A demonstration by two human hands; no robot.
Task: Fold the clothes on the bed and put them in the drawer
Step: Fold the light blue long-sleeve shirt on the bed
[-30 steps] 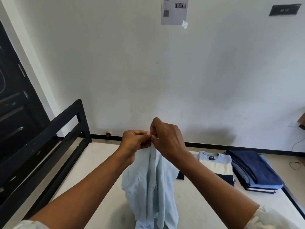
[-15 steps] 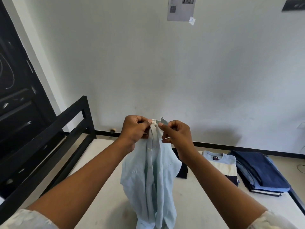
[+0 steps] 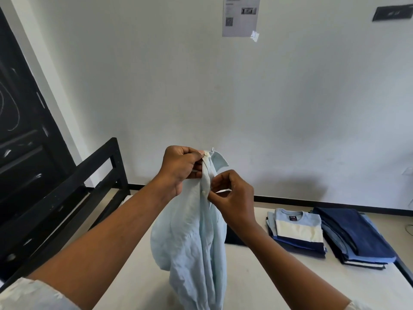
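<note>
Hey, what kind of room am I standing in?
Probably a bedroom: a mattress in a black bed frame, folded clothes stacked on it, and a light blue shirt held up over it.

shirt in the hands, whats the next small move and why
Probably fasten the button by the right hand: the left hand pinches the shirt at its collar, the right pinches the front strip lower, and the shirt hangs unfolded.
</note>
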